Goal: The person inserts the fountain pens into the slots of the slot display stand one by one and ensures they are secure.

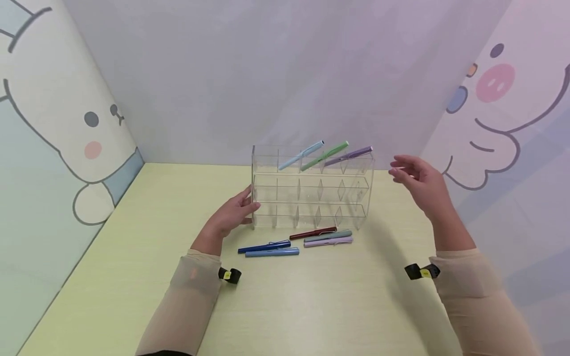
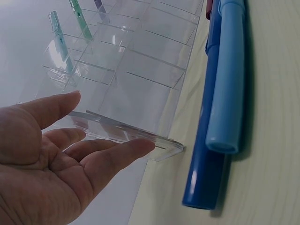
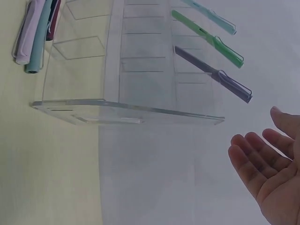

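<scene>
A clear acrylic pen rack (image 1: 309, 193) with three tiers of small compartments stands near the back wall. In its top tier lean a light blue pen (image 1: 301, 155), a green pen (image 1: 325, 156) and a purple pen (image 1: 349, 155). At the rack's left end, my left hand (image 1: 231, 212) rests its extended fingers against the side panel (image 2: 126, 131). To the right of the rack, my right hand (image 1: 418, 180) is raised in the air, fingers loosely bent and holding nothing; the right wrist view shows it apart from the purple pen.
In front of the rack lie a dark blue pen (image 1: 264, 246), a blue pen (image 1: 272, 252), a maroon pen (image 1: 313, 233), a grey-green pen (image 1: 328, 236) and a lilac pen (image 1: 328, 242). The pale yellow table (image 1: 320, 306) meets walls with cartoon animals on both sides.
</scene>
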A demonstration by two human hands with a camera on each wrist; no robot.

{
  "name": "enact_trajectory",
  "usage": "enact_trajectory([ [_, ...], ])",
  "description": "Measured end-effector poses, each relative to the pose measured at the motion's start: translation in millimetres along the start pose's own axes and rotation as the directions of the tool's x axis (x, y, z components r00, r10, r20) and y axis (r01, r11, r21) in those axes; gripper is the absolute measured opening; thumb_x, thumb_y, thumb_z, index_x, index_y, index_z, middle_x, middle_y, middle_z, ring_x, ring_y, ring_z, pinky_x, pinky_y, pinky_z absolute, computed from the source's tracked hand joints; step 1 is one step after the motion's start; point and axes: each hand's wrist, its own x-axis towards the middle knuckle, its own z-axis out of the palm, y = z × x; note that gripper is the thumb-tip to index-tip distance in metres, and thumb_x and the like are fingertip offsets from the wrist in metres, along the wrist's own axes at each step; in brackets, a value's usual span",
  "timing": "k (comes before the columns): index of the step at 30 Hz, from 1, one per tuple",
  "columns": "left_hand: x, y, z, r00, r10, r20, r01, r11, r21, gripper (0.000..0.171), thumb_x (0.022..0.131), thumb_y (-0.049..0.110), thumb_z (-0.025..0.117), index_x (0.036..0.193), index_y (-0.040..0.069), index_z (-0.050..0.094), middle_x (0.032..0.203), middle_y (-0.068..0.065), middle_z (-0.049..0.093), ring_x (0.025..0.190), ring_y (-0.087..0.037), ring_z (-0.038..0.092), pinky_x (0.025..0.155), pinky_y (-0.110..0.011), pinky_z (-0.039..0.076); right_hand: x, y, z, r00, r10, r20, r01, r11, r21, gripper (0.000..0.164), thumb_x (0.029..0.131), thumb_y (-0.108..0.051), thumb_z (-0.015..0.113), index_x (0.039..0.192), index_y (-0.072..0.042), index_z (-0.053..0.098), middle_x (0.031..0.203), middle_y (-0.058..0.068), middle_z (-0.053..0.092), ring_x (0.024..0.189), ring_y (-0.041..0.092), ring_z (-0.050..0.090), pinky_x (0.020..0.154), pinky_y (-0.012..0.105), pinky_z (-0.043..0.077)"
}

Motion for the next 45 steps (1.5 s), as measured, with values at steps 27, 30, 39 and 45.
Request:
enact_trajectory([
  [27, 1.3, -2.0, 0.3, 1.000, -0.001, -0.001, 0.001, 1.000, -0.010, 0.071, 0.102, 0.029, 0.054, 0.157, 0.039, 0.011, 0.161, -0.013, 0.026, 0.141, -0.030, 0.040, 0.106, -0.053, 0.044, -63, 33, 79, 0.875, 0.045, 0.483, 0.023, 0.991, -0.134, 0.034, 0.094, -0.030, 0.067, 0.122, -0.011, 0.064, 0.120, 0.009, 0.066, 0.105, 0.024, 0.065, 0.087, 0.045, 0.055],
  [30, 1.2, -1.5, 0.2, 1.000, 0.001, -0.001, -0.001, 1.000, -0.010, 0.070, 0.102, 0.029, 0.054, 0.157, 0.039, 0.011, 0.161, -0.013, 0.026, 0.141, -0.030, 0.040, 0.106, -0.053, 0.044, -64, 33, 90, 0.855, 0.063, 0.515, 0.033, 0.984, -0.175, 0.029, 0.093, -0.027, 0.069, 0.118, -0.012, 0.066, 0.114, 0.005, 0.068, 0.102, 0.022, 0.066, 0.084, 0.042, 0.056],
  [39, 0.3, 0.9, -0.9, 1.000, 0.009, 0.015, -0.008, 1.000, -0.022, 0.072, 0.102, 0.029, 0.054, 0.157, 0.038, 0.008, 0.161, -0.013, 0.026, 0.142, -0.031, 0.038, 0.106, -0.055, 0.043, -65, 34, 108, 0.855, 0.059, 0.515, 0.103, 0.954, -0.281, 0.019, 0.091, -0.021, 0.070, 0.108, -0.012, 0.068, 0.101, 0.000, 0.069, 0.094, 0.020, 0.064, 0.077, 0.039, 0.053],
  [45, 1.3, 0.7, -0.3, 1.000, 0.009, 0.019, -0.008, 1.000, -0.023, 0.073, 0.102, 0.030, 0.055, 0.157, 0.038, 0.009, 0.161, -0.013, 0.027, 0.141, -0.031, 0.039, 0.107, -0.055, 0.042, -66, 37, 114, 0.848, 0.032, 0.528, 0.149, 0.944, -0.295, 0.016, 0.089, -0.015, 0.072, 0.104, -0.011, 0.069, 0.097, 0.000, 0.067, 0.090, 0.019, 0.062, 0.080, 0.041, 0.053],
])
